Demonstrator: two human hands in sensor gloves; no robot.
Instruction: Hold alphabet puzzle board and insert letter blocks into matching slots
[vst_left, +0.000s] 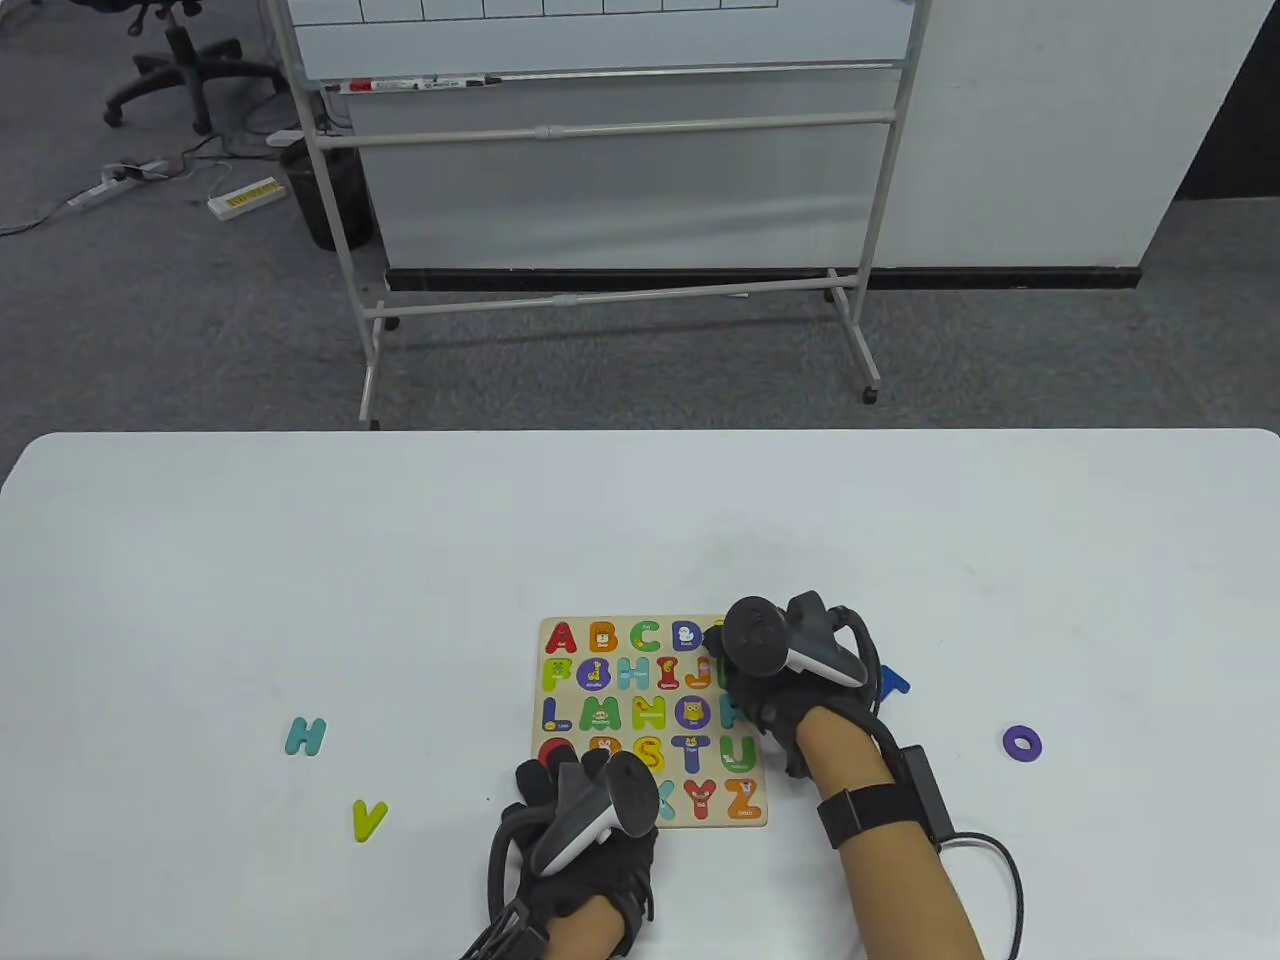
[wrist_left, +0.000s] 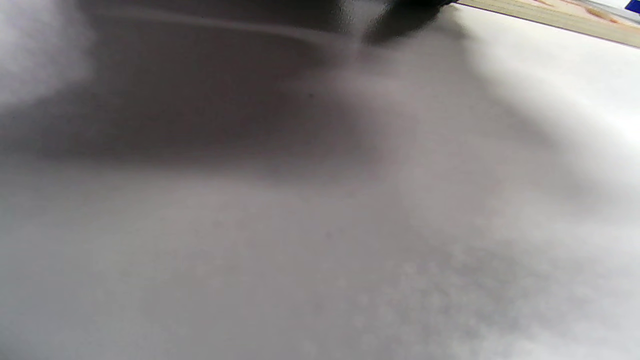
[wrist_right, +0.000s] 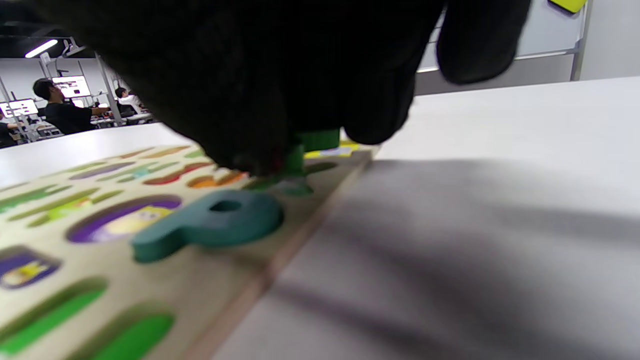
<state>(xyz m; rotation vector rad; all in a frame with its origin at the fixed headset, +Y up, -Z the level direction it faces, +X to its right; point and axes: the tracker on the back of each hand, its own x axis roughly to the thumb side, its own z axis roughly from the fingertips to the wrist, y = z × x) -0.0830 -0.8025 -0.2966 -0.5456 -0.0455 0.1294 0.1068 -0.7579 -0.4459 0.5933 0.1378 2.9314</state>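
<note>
The alphabet puzzle board (vst_left: 620, 700) lies on the white table near its front edge, and most of its letters are in their slots. My left hand (vst_left: 556, 776) rests on the board's lower left corner and holds it down. My right hand (vst_left: 728, 668) is over the board's right edge. In the right wrist view its fingers (wrist_right: 260, 85) pinch a green letter block (wrist_right: 314, 142) that stands on edge at a slot near the board's rim (wrist_right: 280, 260). A teal P (wrist_right: 215, 220) lies in the board just in front of it.
Loose letters lie on the table: a teal H (vst_left: 305, 736) and a yellow-green V (vst_left: 368, 820) left of the board, a purple O (vst_left: 1021, 743) at the right, and a blue letter (vst_left: 894, 683) half hidden behind my right hand. A whiteboard stand (vst_left: 620, 200) is beyond the table.
</note>
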